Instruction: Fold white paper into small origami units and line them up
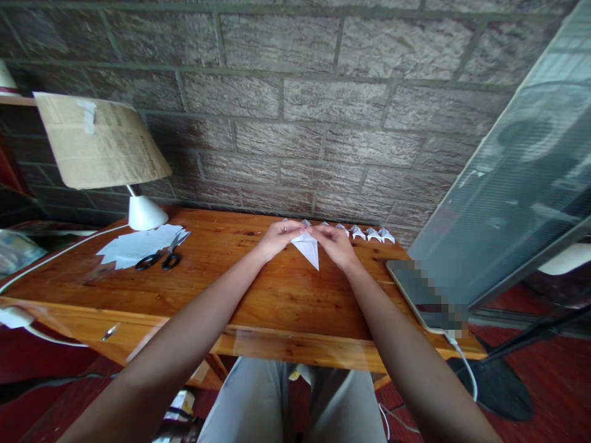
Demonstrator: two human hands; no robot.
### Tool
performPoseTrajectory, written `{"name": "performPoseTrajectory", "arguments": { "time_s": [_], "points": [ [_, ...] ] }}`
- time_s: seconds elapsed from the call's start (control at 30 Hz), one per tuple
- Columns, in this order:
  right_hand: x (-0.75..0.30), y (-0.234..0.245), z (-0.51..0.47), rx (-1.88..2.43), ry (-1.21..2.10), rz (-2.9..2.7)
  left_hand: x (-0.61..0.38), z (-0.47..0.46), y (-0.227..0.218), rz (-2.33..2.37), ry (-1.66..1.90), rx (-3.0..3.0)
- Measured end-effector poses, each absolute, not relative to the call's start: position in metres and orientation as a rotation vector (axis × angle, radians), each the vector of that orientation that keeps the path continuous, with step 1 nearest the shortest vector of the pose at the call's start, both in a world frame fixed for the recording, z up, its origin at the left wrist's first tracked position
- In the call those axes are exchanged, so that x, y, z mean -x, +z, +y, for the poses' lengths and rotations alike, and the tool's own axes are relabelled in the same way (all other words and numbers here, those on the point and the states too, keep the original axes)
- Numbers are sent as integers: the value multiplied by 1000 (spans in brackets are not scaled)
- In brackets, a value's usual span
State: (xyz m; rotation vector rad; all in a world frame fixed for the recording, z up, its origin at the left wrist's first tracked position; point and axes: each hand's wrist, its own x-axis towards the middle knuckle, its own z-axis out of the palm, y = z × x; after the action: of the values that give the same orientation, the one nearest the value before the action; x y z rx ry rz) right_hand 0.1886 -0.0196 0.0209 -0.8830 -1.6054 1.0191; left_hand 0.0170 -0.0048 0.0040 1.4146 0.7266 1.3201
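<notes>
Head view. The folded white paper (308, 252) is held between the left hand (277, 238) and the right hand (337, 244), over the wooden surface (286, 301). Each grip pinches its far end; neither hand is clearly nearer. The long axis runs from the fingertips toward the wearer, its free point angled slightly right. Contact with the surface cannot be told.

Matt paper (309, 251), glossy wooden desk (290, 301)
</notes>
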Motion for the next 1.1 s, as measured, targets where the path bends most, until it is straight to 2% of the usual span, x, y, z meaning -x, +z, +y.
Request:
{"name": "performPoseTrajectory", "arguments": {
  "time_s": [0.47, 0.87, 1.1],
  "points": [
    [-186, 9, -13, 891, 1076, -1524, -17, -3, 1, 756, 1226, -1196],
    [-191, 12, -12, 956, 1079, -1538, -16, -5, 3, 812, 1256, -1438],
    [-191, 11, -11, 900, 1216, -1521, -14, -6, 7, 803, 1343, -1494]
  ]
}}
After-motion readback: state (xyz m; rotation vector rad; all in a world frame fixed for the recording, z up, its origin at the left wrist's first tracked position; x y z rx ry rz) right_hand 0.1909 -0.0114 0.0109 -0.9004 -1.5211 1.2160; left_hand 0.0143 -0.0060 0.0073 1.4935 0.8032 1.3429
